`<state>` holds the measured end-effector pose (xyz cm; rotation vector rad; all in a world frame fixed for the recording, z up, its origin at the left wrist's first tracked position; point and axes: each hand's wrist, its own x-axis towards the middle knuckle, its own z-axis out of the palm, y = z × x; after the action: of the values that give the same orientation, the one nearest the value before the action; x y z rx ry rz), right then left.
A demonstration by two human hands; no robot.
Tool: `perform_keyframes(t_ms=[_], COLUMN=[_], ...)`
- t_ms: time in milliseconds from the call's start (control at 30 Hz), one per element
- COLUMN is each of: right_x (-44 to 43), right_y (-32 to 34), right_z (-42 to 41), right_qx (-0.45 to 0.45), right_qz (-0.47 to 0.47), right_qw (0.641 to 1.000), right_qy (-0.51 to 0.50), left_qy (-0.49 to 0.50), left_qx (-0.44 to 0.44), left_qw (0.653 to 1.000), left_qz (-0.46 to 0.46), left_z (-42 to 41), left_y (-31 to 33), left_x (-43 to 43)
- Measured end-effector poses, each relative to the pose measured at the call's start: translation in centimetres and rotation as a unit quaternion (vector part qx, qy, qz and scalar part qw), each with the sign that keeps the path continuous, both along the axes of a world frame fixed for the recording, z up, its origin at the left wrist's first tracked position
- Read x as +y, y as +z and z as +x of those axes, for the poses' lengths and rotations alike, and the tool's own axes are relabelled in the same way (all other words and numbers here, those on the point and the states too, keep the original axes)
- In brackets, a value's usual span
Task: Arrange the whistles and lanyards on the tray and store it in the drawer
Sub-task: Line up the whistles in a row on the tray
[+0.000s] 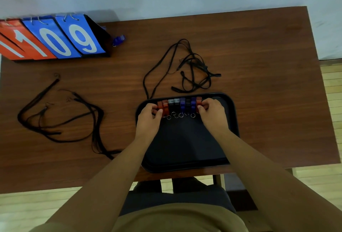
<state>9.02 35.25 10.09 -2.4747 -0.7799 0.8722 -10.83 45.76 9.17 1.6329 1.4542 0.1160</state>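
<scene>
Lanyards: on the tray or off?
Off. One lanyard bunch lies on the table left of the tray, a second bunch beyond its rim; only whistles sit on it.

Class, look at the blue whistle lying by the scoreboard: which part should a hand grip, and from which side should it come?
Pinch the blue whistle across its body, probably coming from above and the right: the scoreboard stands close on its left, while bare table lies to its right.

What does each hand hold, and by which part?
The left hand pinches the body of the leftmost red whistle; the right hand pinches the body of the rightmost red whistle.
</scene>
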Motion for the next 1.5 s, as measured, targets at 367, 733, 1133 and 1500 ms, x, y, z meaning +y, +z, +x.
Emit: perform_keyframes(t_ms=[367, 733, 1133, 1500], right_x=[0.8, 12.4, 28.9, 34.1], right_y=[1.5, 3.7, 1.0, -2.2], right_z=[0.0, -5.3, -8.5, -8.4], right_qx=[-0.057, -0.041, -0.092, -0.207], right_qz=[0.027, 0.088, 0.116, 0.064], right_qw=[0.998, 0.983, 0.958, 0.911], right_qy=[0.021, 0.156, 0.247, 0.35], left_qy=[-0.015, -0.007, -0.071, -0.055], left_qx=[0.012, 0.156, 0.244, 0.221], left_qw=[1.0, 0.978, 0.964, 0.971], left_qz=[0.025, 0.137, 0.073, 0.074], left_z=[-0.2, -8.6, -11.0, -11.0], left_y=[2.3, 2.2, -0.6, -1.3], left_x=[0.8, 10.3, 14.8, 15.0])
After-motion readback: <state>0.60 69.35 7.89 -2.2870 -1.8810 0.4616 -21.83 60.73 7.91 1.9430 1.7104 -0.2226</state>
